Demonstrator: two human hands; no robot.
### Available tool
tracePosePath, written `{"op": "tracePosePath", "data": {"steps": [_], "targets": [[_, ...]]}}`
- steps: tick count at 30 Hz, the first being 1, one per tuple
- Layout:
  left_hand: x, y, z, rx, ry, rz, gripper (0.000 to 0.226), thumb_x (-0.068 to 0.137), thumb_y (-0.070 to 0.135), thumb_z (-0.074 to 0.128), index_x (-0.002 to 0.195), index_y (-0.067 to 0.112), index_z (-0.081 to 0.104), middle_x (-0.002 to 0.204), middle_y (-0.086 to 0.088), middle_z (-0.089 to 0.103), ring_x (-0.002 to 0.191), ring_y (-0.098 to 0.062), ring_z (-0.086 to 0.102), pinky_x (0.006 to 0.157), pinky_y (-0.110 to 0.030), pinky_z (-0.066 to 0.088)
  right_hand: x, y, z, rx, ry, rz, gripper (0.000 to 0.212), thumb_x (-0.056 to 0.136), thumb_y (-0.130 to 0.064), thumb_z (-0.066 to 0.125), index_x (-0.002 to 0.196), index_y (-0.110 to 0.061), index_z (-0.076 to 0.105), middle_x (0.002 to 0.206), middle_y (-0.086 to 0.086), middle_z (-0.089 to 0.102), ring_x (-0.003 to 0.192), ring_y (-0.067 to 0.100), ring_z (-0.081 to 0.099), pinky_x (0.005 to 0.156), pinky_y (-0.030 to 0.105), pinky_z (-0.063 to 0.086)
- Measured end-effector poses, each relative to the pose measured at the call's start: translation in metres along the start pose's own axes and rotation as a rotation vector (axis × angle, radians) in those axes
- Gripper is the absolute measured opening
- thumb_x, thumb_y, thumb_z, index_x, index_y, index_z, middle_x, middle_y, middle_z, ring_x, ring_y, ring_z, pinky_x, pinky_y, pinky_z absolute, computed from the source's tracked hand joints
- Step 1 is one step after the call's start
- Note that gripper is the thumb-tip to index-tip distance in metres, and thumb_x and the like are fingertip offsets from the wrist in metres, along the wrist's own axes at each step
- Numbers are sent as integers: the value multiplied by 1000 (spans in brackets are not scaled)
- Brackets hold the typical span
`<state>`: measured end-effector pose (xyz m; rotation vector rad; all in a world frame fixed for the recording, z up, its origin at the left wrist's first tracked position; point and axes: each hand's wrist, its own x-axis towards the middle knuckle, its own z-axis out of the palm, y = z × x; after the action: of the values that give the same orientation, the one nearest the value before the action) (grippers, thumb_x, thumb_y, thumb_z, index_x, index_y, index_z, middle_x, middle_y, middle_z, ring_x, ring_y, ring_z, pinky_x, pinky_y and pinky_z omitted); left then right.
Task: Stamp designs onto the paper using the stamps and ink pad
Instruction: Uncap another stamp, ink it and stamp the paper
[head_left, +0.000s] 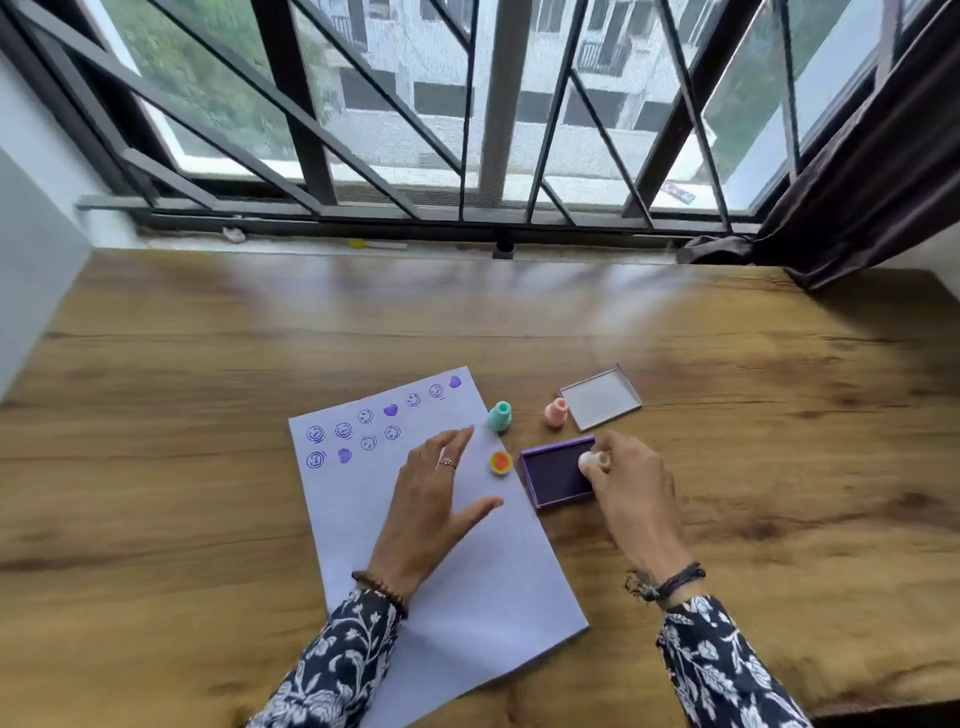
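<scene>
A white sheet of paper (467, 587) lies slanted on the wooden table, with several purple smiley and heart prints along its top left. My left hand (426, 499) rests flat on the sheet, fingers spread, holding nothing. My right hand (628, 493) grips a small white stamp (594, 460) and holds it on the right edge of the open purple ink pad (553, 470). A teal stamp (500, 415) stands at the paper's right edge. A pink stamp (556, 412) stands beside it. An orange and yellow stamp (501, 462) lies on the paper by my left fingers.
The ink pad's grey lid (600, 399) lies open behind the pad. The wooden table (208, 389) runs back to a barred window sill (415, 244). A dark curtain (852, 208) hangs at the right. The table's front right edge (883, 706) is close to my right sleeve.
</scene>
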<state>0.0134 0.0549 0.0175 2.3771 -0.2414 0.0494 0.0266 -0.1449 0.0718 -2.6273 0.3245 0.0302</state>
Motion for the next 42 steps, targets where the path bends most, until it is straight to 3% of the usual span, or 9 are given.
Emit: {"op": "tracePosePath", "data": {"steps": [5, 10, 14, 20, 25, 31, 37, 40, 42], "targets": [[-27, -43, -40, 191, 165, -89, 74, 70, 37, 76, 131, 11, 44, 131, -12, 53, 122, -31, 45, 99, -44, 38, -19, -62, 33, 295, 41, 9, 14, 86, -24, 63, 83, -12, 70, 80, 5, 68, 73, 20, 61, 61, 26, 35], [-44, -78, -63, 281, 113, -311, 95, 64, 53, 74, 139, 13, 31, 147, -8, 36, 136, -31, 28, 105, -52, 28, -16, -112, 75, 467, -37, -30, 15, 84, -23, 65, 92, -12, 71, 90, 3, 71, 83, 15, 64, 72, 18, 44], [-49, -96, -63, 227, 62, -387, 104, 63, 65, 66, 142, 15, 22, 154, -2, 23, 141, -22, 14, 112, -47, 12, -5, -125, 93, 391, -43, -34, 16, 86, -19, 60, 94, -8, 68, 95, 11, 69, 89, 24, 62, 83, 36, 49], [-51, -104, -59, 251, 92, -342, 103, 63, 70, 60, 141, 14, 23, 154, -3, 23, 141, -20, 15, 114, -44, 9, -1, -135, 106, 195, -3, -75, 19, 88, -14, 51, 91, -3, 66, 96, 15, 67, 91, 28, 59, 77, 30, 37], [-52, -104, -59, 248, 90, -338, 104, 64, 71, 57, 142, 14, 19, 154, -2, 21, 142, -19, 13, 114, -42, 6, 2, -144, 106, 22, -32, -133, 23, 90, -14, 47, 96, 1, 63, 103, 20, 64, 95, 37, 58, 84, 44, 46], [-51, -103, -60, 252, 87, -344, 104, 64, 71, 58, 142, 13, 20, 154, -3, 22, 142, -19, 15, 114, -42, 7, 12, -152, 107, -222, -111, -203, 21, 90, -11, 44, 91, 3, 59, 102, 24, 62, 94, 39, 58, 77, 40, 43], [-51, -102, -58, 255, 94, -349, 103, 63, 69, 60, 141, 13, 23, 153, -4, 25, 141, -20, 18, 114, -43, 9, 37, -163, 101, -366, -219, -276, 39, 73, 1, 52, 49, -11, 24, 65, 20, 52, 67, 34, 40, 57, 32, 26], [-51, -101, -59, 248, 98, -345, 103, 63, 69, 60, 141, 13, 23, 153, -4, 25, 141, -20, 18, 114, -42, 8, 42, -164, 101, -410, -248, -302, 36, 70, 1, 53, 49, -10, 25, 53, 6, 28, 67, 31, 37, 55, 30, 21], [-51, -102, -59, 255, 91, -343, 103, 64, 69, 59, 142, 13, 22, 153, -4, 24, 141, -20, 17, 114, -42, 8, 42, -162, 103, -405, -226, -303, 23, 71, 0, 52, 55, -6, 36, 60, 14, 42, 70, 37, 44, 57, 31, 25]]}}
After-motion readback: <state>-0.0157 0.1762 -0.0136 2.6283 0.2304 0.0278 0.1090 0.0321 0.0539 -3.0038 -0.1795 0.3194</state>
